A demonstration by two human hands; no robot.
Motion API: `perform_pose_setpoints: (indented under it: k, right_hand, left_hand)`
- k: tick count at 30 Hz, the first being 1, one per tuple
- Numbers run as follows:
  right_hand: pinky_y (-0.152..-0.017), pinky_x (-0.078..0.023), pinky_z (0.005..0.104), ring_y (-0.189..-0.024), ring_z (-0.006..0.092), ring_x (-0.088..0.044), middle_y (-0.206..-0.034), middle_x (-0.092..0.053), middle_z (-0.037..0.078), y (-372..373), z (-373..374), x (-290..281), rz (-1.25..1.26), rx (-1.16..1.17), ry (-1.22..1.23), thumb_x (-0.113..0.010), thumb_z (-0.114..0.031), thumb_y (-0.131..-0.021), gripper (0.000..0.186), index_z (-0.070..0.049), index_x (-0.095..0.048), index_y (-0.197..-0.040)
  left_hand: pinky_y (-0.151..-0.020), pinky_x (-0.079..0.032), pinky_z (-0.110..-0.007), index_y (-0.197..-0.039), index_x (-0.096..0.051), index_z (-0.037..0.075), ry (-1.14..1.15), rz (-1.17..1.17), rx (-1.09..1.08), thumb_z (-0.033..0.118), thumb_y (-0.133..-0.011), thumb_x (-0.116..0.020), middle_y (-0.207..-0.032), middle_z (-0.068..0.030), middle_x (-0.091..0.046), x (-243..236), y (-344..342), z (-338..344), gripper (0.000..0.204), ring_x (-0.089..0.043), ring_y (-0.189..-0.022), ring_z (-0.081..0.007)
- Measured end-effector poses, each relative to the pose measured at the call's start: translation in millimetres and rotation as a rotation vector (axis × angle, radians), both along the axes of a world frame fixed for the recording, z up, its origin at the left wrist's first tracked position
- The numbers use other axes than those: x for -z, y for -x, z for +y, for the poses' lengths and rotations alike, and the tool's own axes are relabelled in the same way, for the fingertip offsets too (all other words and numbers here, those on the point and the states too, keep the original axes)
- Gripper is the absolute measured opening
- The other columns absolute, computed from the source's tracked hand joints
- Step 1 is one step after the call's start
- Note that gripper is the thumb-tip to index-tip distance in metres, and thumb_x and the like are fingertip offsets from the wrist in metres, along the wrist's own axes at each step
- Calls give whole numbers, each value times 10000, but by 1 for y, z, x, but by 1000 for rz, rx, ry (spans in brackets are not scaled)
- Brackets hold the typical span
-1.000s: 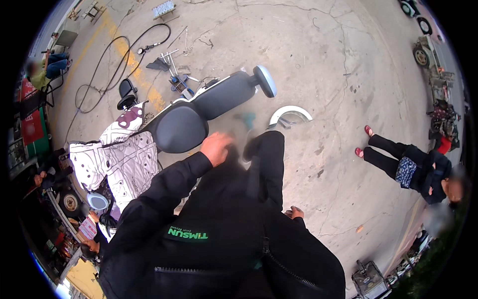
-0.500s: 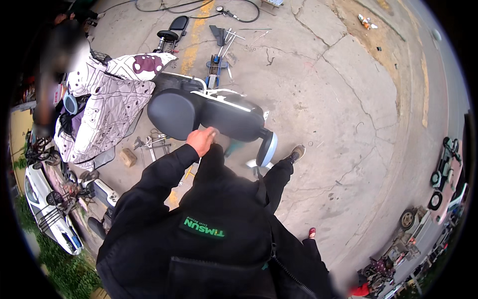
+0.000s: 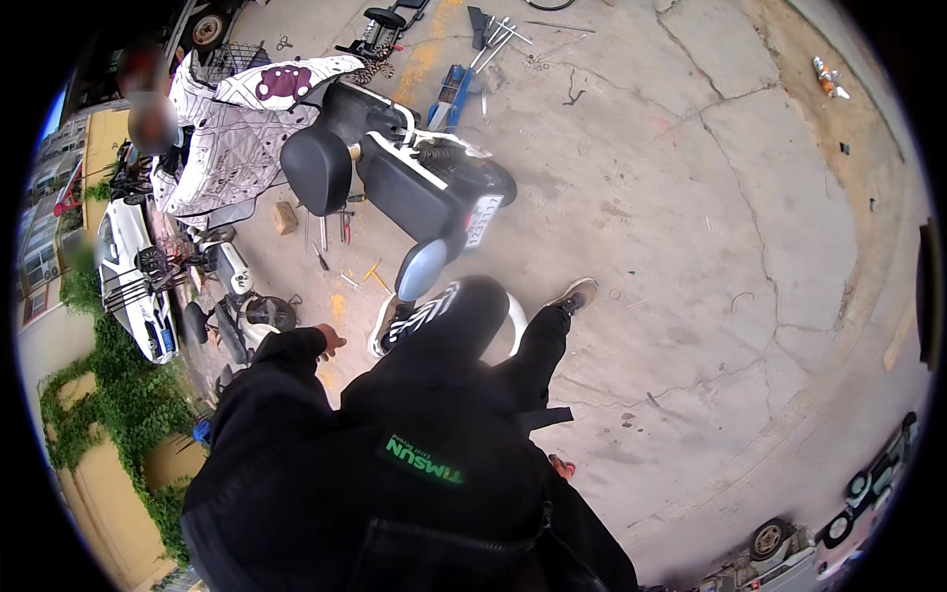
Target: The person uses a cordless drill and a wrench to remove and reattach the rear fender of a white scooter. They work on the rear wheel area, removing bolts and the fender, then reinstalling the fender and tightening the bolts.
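Note:
My left hand [image 3: 330,340] hangs low at my left side, fingers apart and nothing in them. It is nearest to a few tools on the ground, among them a yellow-handled T-shaped wrench [image 3: 376,276]. Ahead of me stands a scooter [image 3: 404,187] with black body panels, a white frame rail and a number plate at its rear. Its rounded black seat [image 3: 317,170] is on the near side, and a light blue rounded part [image 3: 422,268] sits close to my legs. My right hand does not show; a small red and skin-toned shape beside my right side is too unclear to name.
A white quilted cover [image 3: 237,148] drapes the scooter's front. Beyond the scooter lies a blue floor jack [image 3: 451,97] beside a cross-shaped wrench [image 3: 501,41]. A wooden block [image 3: 285,218] rests near the cover. Another two-wheeler [image 3: 237,296] and a white car [image 3: 133,281] stand at left.
My left hand has come off the scooter's seat area and dropped back toward my left side, its fingers spread. The view has turned, and more of the scooter's rear now shows.

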State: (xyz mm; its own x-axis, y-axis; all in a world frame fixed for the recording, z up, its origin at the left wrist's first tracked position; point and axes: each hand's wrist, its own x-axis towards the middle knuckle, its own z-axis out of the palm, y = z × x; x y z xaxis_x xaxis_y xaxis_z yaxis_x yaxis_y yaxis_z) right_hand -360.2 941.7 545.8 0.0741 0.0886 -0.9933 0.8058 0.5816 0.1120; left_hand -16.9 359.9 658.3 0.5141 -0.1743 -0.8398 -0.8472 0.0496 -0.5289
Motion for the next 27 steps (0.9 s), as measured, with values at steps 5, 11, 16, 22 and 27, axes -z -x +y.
perform_pose_setpoints:
  k: [5, 11, 16, 22, 27]
  right_hand:
    - [-637, -573, 426, -789, 322, -678, -976, -677, 190, 106, 10, 38, 24, -50, -221, -606, -231, -928, 429, -7, -516, -1283]
    - [-622, -567, 411, -779, 280, -700, -938, -693, 155, 363, -165, 64, 496, -259, -105, -598, -266, -946, 434, -18, -557, -1300]
    - [-624, -558, 333, -764, 199, -710, -851, -715, 85, 478, -371, 25, 677, -565, 268, -587, -338, -982, 351, -91, -606, -1231]
    - [-585, -542, 319, -711, 198, -701, -809, -719, 103, 491, -534, 30, 464, -990, 256, -628, -347, -959, 395, -42, -615, -1211]
    - [-595, -544, 309, -702, 176, -702, -815, -726, 97, 471, -673, 52, 345, -1420, 454, -616, -294, -963, 346, -21, -627, -1177]
  left_hand:
    - [-911, -532, -440, -964, -737, 41, 403, 149, 147, 372, -927, -574, -1004, -188, -724, 31, -1, 40, 371, -697, -942, -356]
    - [-903, -506, -437, -1194, -587, 2, 1258, 297, -72, 291, -956, -601, -1178, -202, -603, 41, 48, -3, 374, -631, -1016, -383]
    - [-973, -450, -398, -1266, -539, -1, 1700, 828, 173, 130, -966, -565, -1250, -188, -551, -3, 245, -135, 328, -542, -1184, -345]
    - [-874, -501, -396, -1268, -514, 36, 1150, 1238, -272, 195, -939, -623, -1234, -159, -538, 38, 444, -164, 381, -610, -1046, -350]
    - [-837, -522, -400, -1228, -528, 53, 981, 1141, -623, 178, -928, -623, -1212, -141, -535, 86, 482, -131, 339, -642, -960, -320]
